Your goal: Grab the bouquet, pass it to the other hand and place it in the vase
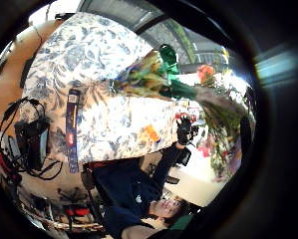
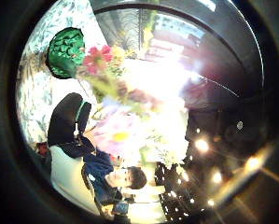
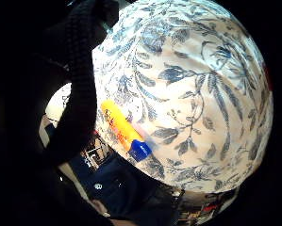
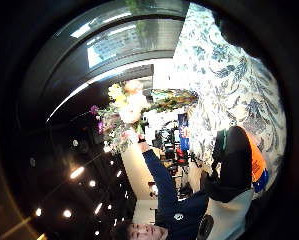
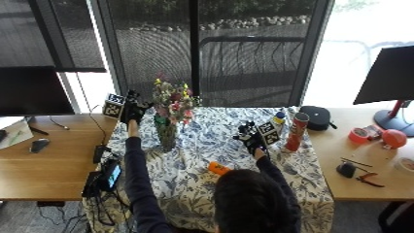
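A: Nearest on the blue-and-white floral-clothed surface [image 5: 207,145]?
B: An orange tube [image 5: 218,169]. Beyond it the right hand [image 5: 251,139] hovers, fingers unclear.
A: And the mixed-flower bouquet [image 5: 171,101]?
B: Standing in the green glass vase [image 5: 166,133]; left hand [image 5: 132,111] just beside the blooms, grip unclear.

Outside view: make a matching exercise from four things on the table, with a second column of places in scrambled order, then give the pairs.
Things:
1. bouquet
2. orange tube
3. red can
4. tape roll

Places:
A. on the bare wood right of the cloth
B. upright at the cloth's right edge
C. in the vase
D. lying on the cloth, nearest the person

Pairs: 1-C, 2-D, 3-B, 4-A
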The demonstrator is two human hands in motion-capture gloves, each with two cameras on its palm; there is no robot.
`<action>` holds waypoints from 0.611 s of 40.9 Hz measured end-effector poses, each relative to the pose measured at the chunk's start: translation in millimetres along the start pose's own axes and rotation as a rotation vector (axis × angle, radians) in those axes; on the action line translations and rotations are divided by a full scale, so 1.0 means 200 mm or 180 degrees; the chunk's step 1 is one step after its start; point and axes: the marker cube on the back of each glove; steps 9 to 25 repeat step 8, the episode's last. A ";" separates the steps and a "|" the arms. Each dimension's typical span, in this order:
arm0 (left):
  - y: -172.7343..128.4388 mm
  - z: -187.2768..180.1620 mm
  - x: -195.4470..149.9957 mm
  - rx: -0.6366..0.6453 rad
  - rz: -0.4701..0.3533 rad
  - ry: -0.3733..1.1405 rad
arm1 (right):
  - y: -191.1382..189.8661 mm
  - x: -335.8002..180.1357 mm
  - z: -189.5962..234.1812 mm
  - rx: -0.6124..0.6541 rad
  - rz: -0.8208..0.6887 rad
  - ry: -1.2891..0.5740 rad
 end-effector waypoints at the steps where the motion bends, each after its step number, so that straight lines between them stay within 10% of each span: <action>1: -0.02 -0.02 -0.01 0.0076 -0.0075 -0.0018 | 0.01 -0.01 0.00 0.0053 -0.0017 -0.0009; 8: -0.06 -0.10 0.03 0.0285 -0.0052 0.0057 | 0.03 0.02 -0.07 0.0307 -0.0907 0.0436; 25: -0.06 -0.10 0.03 0.0285 -0.0052 0.0057 | 0.03 0.02 -0.07 0.0307 -0.0907 0.0436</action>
